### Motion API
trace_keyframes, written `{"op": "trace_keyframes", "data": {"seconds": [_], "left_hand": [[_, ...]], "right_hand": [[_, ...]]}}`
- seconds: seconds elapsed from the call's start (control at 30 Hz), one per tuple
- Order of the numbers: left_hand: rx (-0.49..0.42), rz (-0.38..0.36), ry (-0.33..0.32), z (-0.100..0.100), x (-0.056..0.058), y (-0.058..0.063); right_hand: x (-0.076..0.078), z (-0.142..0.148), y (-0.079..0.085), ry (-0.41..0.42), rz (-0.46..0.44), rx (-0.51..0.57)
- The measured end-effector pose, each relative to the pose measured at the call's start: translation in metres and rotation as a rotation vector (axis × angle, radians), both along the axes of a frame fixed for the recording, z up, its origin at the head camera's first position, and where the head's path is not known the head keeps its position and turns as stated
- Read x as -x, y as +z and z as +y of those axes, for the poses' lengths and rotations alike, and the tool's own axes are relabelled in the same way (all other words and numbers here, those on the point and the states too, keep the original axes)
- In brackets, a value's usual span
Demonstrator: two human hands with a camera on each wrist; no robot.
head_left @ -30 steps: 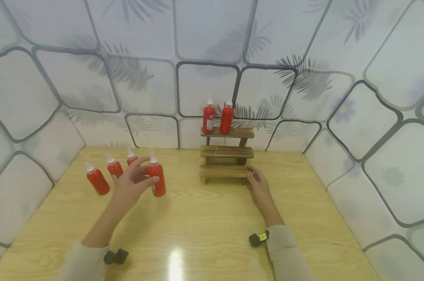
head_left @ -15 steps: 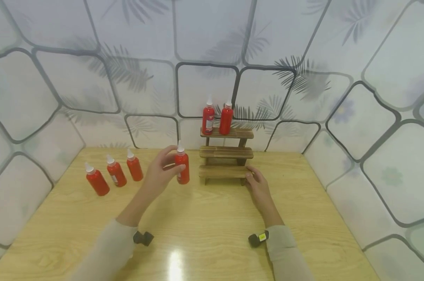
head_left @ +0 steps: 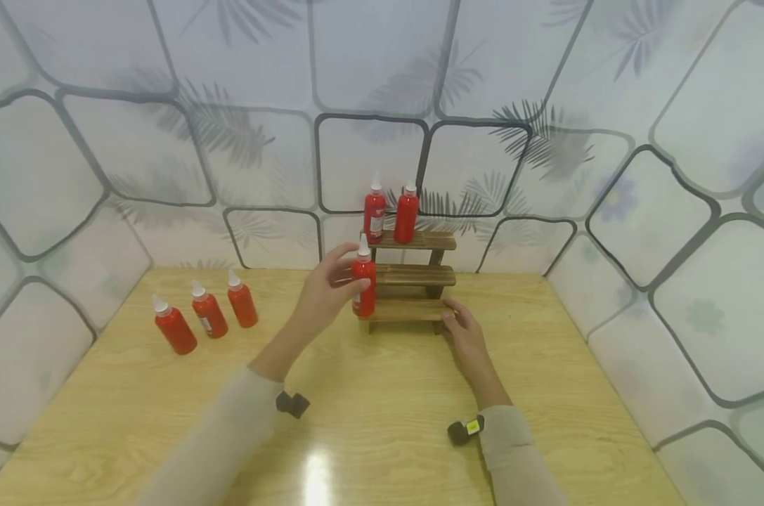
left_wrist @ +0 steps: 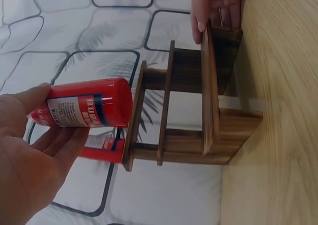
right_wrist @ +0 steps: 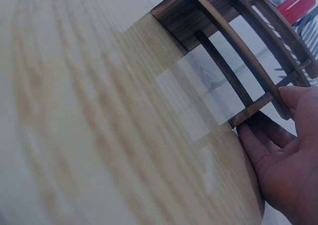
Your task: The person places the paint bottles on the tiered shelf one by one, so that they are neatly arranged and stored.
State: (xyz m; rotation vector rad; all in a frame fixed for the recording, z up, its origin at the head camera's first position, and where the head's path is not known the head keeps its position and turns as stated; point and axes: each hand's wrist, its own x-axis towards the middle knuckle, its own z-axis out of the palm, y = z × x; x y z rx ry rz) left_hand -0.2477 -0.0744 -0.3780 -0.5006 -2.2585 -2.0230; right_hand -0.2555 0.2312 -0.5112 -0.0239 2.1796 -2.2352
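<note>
My left hand grips a red squeeze bottle with a white pointed nozzle, thumb on one side and fingers on the other. The bottle is upright, in front of the left end of a three-step wooden display rack. Its printed label shows in the left wrist view, where the bottle appears apart from the rack's steps. At the rack's right end, my right hand holds the lowest step, thumb on the step and fingers by the leg. Two similar bottles, a labelled one and another, stand on the top step.
Three more red bottles stand in a slanting row on the left of the table: a near one, a middle one and a far one. A patterned wall rises behind the table and along its sides.
My left hand has carried the bottle rightward and away from me, from beside the row on the left to the rack. The right hand stays in place on the rack.
</note>
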Motion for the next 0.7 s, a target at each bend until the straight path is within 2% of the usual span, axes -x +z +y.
{"op": "trace_keyframes", "data": {"seconds": [0.27, 0.43, 0.53, 0.7], "left_hand": [[-0.044, -0.017, -0.048, 0.022, 0.008, 0.004], [-0.005, 0.008, -0.033, 0.031, 0.015, 0.007], [0.000, 0.032, -0.029, 0.039, 0.023, 0.009], [0.011, 0.040, -0.045, 0.062, 0.041, 0.014]], "right_hand": [[0.002, -0.002, -0.001, -0.011, 0.008, 0.023], [0.004, -0.005, -0.003, -0.019, -0.005, 0.019], [0.006, -0.006, -0.004, -0.007, -0.020, 0.025], [0.005, -0.005, -0.004, -0.045, -0.031, 0.057]]}}
